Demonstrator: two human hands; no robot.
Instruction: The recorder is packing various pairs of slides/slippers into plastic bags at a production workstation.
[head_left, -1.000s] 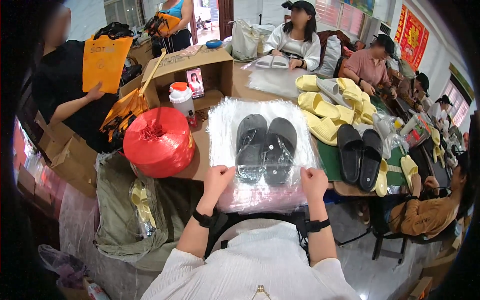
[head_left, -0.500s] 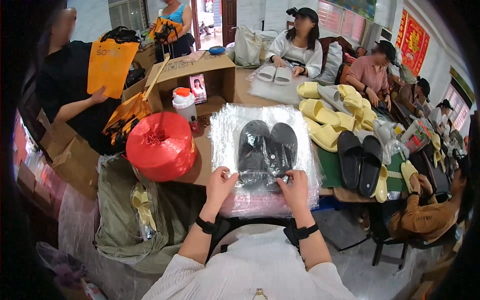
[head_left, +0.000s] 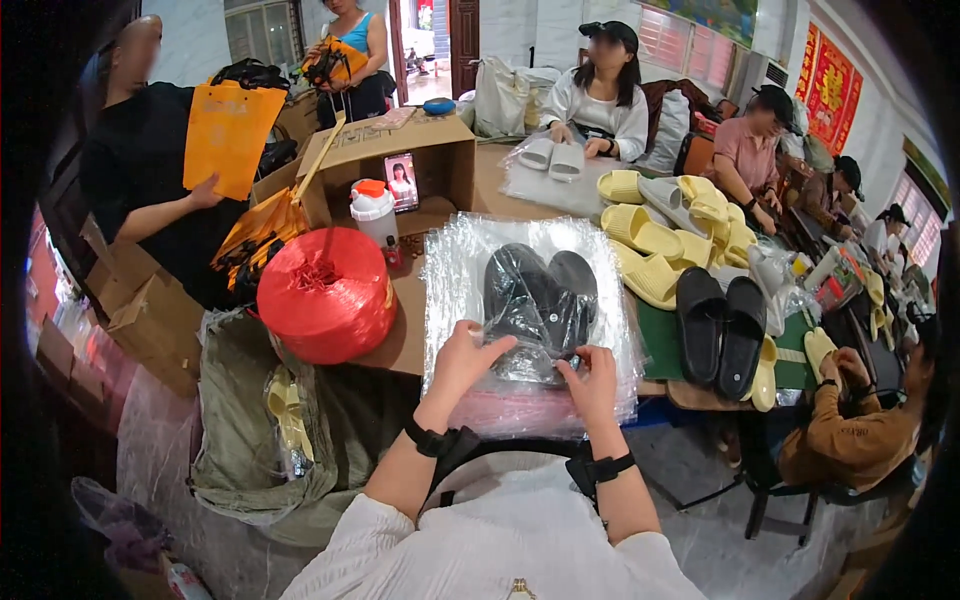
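Observation:
A pair of black slides (head_left: 518, 290) lies inside a clear plastic bag (head_left: 612, 270), on top of a stack of similar bags. My left hand (head_left: 462, 368) rests on the bag's near left part, thumb stretched toward the slides and apart from the fingers. At the near right corner, my right hand (head_left: 592, 384) pinches the bag's edge between thumb and fingers. The film is wrinkled over the near ends of the slides.
Left of the stack sits a big roll of red twine (head_left: 325, 295), with a white bottle (head_left: 374, 212) and a propped phone (head_left: 401, 182) behind it. Black slides (head_left: 741, 325) and piled yellow slides (head_left: 655, 238) are to the right. Co-workers surround the table.
My left hand has moved right and slightly away from me over the bag, its thumb now extended. My right hand stays at the bag's edge, and the film has bunched up between them.

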